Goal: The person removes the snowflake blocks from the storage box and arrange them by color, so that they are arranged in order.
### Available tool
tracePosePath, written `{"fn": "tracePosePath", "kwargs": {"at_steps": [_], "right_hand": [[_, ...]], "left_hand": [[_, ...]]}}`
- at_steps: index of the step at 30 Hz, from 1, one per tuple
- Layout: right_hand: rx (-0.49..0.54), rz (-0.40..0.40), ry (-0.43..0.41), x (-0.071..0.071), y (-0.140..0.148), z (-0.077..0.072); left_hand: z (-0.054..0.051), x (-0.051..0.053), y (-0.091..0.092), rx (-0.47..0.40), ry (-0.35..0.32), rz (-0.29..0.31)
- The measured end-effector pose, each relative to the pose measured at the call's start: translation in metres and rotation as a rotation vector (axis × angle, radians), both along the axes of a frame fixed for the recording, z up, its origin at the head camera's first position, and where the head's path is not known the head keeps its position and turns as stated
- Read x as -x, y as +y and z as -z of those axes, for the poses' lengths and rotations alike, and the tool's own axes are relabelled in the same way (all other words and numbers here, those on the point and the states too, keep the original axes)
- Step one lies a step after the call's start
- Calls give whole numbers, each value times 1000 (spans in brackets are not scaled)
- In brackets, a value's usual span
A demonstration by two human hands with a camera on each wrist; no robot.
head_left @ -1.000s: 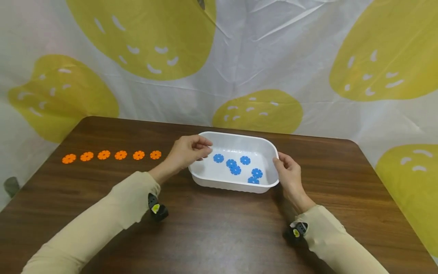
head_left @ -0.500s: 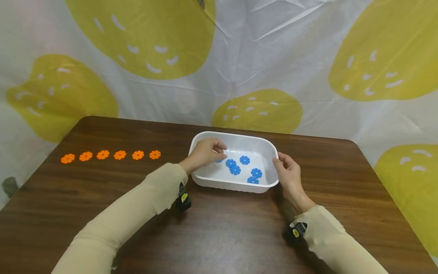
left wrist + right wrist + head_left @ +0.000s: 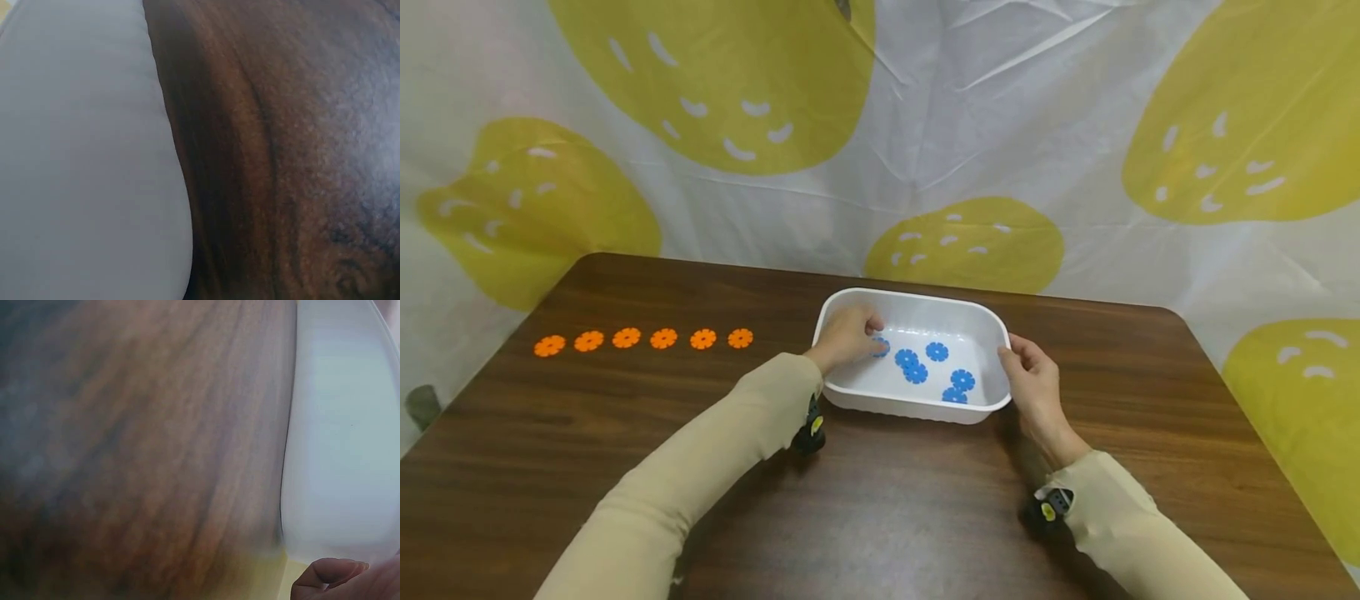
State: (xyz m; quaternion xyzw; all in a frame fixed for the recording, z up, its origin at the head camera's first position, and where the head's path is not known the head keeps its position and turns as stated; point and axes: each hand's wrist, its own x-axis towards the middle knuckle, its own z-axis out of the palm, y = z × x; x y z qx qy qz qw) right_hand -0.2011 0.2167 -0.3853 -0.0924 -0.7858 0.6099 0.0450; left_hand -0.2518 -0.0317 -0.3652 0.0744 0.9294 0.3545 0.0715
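A white basin [image 3: 917, 407] stands on the wooden table with several blue notched discs [image 3: 937, 351] on its floor, some overlapping. My left hand [image 3: 846, 337] reaches over the basin's left side, thumb and fingertips apart at the leftmost blue disc [image 3: 883, 343], which they partly cover. At the right end, my right hand [image 3: 1037, 387] grips the rim between thumb and fingers. The basin's outer wall [image 3: 87, 156] fills much of the left wrist view. Beside the wall [image 3: 350, 425] in the right wrist view, part of my right hand [image 3: 337, 581] shows.
Several orange notched discs [image 3: 663, 338] lie in a row on the left part of the table [image 3: 880, 500]. Behind the table hangs a white cloth [image 3: 760, 225] with large yellow fruit prints. A dark rounded object [image 3: 423, 406] is at the far left edge.
My left hand has moved right from the basin's left rim and then down toward the leftmost blue disc. The right hand and the basin have stayed put.
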Motion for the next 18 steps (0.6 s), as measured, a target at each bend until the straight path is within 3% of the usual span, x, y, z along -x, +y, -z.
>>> {"fn": "tracePosePath", "kwargs": {"at_steps": [10,18], "right_hand": [[3,7,3,0,0,1],[8,9,0,0,0,1]], "left_hand": [[-1,-3,1,110,8,20],[-1,-4,3,116,-34,3]]}}
